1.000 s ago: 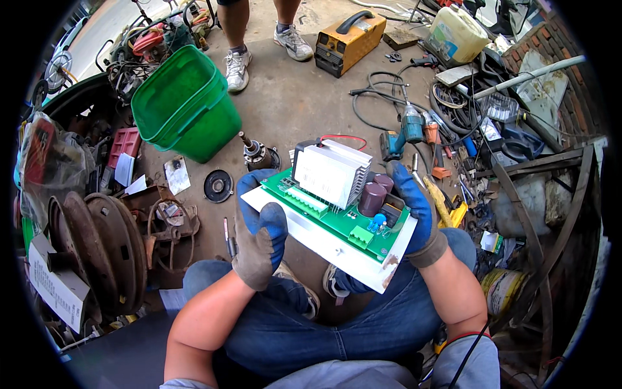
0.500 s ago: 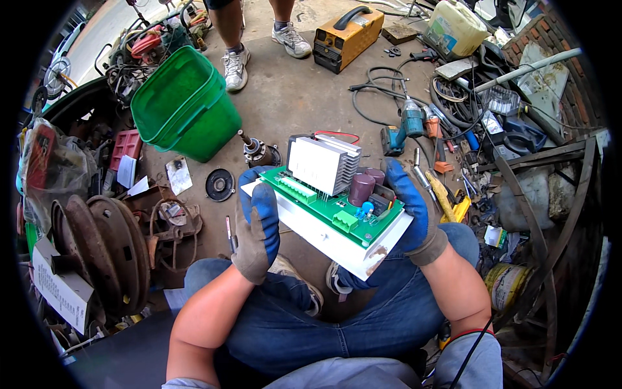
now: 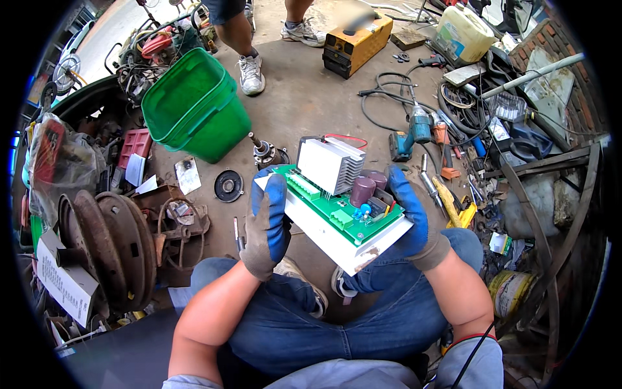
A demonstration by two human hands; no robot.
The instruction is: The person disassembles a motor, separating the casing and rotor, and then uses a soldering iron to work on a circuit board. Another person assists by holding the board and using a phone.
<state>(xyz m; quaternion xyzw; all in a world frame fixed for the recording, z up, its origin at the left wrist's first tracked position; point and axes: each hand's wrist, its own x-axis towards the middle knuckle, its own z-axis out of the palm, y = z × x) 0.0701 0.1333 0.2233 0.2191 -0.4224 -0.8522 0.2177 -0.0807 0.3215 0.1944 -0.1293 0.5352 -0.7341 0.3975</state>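
Two gloved hands hold a green circuit board (image 3: 337,209) between them, above the person's denim-clad knees. The left hand (image 3: 267,223), in a grey glove with blue fingers, grips the board's left end: its fingers (image 3: 275,194) lie pressed together and curl up over the white base plate (image 3: 324,236) that the board sits on, the fingertips reaching the board's near corner. A thin screwdriver (image 3: 237,235) sticks out just beside the heel of that hand, but whether the hand grips it cannot be told. The right hand (image 3: 414,223), gloved the same way, clamps the right end, its fingers (image 3: 403,191) held close together and wrapped around the plate's edge. Between the two sets of fingertips stands a white finned heat sink (image 3: 330,165), and just inboard of the right fingers sit two dark purple cylindrical capacitors (image 3: 364,190), with a small blue part in front of them. Beyond the left fingertips, on the concrete floor, are a small motor shaft part (image 3: 265,153) and a black disc (image 3: 228,185), with a green plastic tub (image 3: 194,107) farther off. Beyond the right fingertips lies a blue power drill (image 3: 411,133) among loose tools and cables. Another person's legs and white sneakers (image 3: 251,71) stand past the tub.
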